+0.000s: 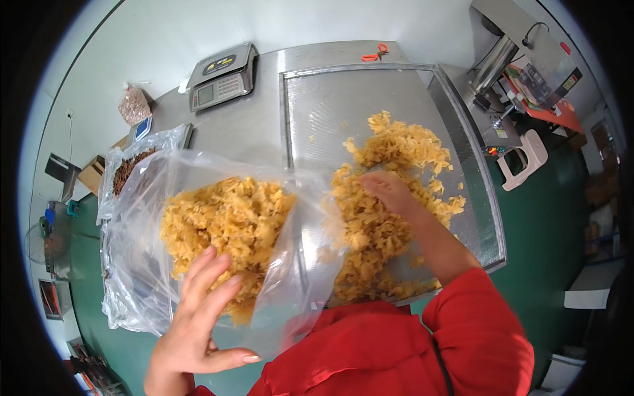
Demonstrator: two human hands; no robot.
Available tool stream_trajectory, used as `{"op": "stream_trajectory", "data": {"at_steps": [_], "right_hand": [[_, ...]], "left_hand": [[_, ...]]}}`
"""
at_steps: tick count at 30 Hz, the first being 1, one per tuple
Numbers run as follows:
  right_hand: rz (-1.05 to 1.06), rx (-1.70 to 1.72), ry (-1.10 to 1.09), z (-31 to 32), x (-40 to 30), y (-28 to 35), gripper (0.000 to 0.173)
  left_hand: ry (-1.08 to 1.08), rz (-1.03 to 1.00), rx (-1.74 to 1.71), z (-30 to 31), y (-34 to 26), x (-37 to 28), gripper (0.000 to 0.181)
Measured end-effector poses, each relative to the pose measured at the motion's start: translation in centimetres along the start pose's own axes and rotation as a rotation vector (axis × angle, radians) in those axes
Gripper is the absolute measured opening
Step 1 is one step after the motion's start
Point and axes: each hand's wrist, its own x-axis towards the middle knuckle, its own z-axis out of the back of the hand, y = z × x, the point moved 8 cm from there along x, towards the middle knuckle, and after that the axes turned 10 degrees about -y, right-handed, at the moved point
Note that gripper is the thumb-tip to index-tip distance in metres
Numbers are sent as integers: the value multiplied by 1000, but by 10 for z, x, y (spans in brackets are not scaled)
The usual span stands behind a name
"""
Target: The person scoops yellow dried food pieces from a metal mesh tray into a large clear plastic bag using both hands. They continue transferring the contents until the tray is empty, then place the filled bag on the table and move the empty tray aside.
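A large clear plastic bag [136, 237] lies on its side, its mouth towards the right. Inside it is a mass of yellow dried flakes [233, 213] that look like snow fungus. My left hand [198, 317] is at the near side of the bag, fingers spread and thumb apart; whether it touches the film is unclear. To the right, a loose heap of the same flakes [369, 227] lies on a framed mesh screen [322, 114]. My right hand [389, 190] reaches into that heap, slightly blurred, with its fingertips partly hidden, so I cannot see whether it grasps any flakes.
On the steel table [237, 133] stand a digital scale [223, 76] and orange-handled scissors [376, 53] at the back. A bag of dark brown pieces [130, 171] and a tied bag of small pink-beige pieces [133, 105] are at left. A machine [495, 109] and plastic stool [525, 158] stand right.
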Motion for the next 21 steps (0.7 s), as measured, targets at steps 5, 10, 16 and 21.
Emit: {"op": "stream_trajectory", "data": {"at_steps": [5,10,16,21], "right_hand": [[10,-202,-345,152,28,-92,36],[46,-652,-599,266,56,-176,47],[-30,-1032,-639,326,115,-241,60],[-240,-1188,-400,302,171,-261,64]], "left_hand": [[149,69,-182,-86,-8,164,78],[-19,507,-207,-217,109,304,76],[-269,997,-261,-327,256,307,86],[-223,1155,-132,-357,291,304,89]]}}
